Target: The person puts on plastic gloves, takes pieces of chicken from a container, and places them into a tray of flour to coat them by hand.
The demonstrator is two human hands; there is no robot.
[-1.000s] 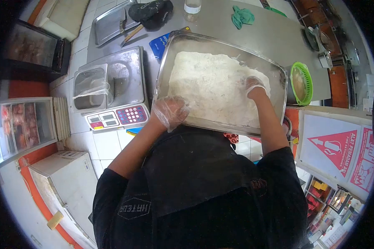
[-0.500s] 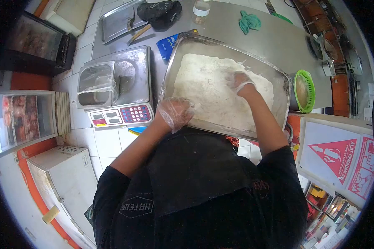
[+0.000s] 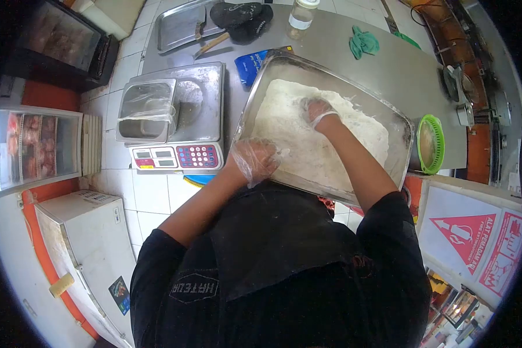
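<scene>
A large metal tray (image 3: 399, 151) lies at an angle in front of me, holding a broad bed of white flour-like powder (image 3: 330, 153). My left hand (image 3: 254, 160), in a clear plastic glove, is closed over the tray's near left corner, fingertips on the inner side beside the powder. My right hand (image 3: 319, 110), also gloved, is down in the powder toward the far side. Its fingers are partly buried and blurred, so I cannot tell how they are bent.
Left of the tray is a weighing scale (image 3: 200, 136) with a metal container (image 3: 147, 110) on it. Behind are a blue packet (image 3: 249, 66), a wooden-handled tool (image 3: 211, 45), a black cap (image 3: 243, 20), a jar (image 3: 301, 20) and a green cloth (image 3: 363, 42). A green basket (image 3: 438, 145) stands right.
My right hand has moved left across the powder. My left hand stays at the tray's near left corner. The whole view has shifted slightly.
</scene>
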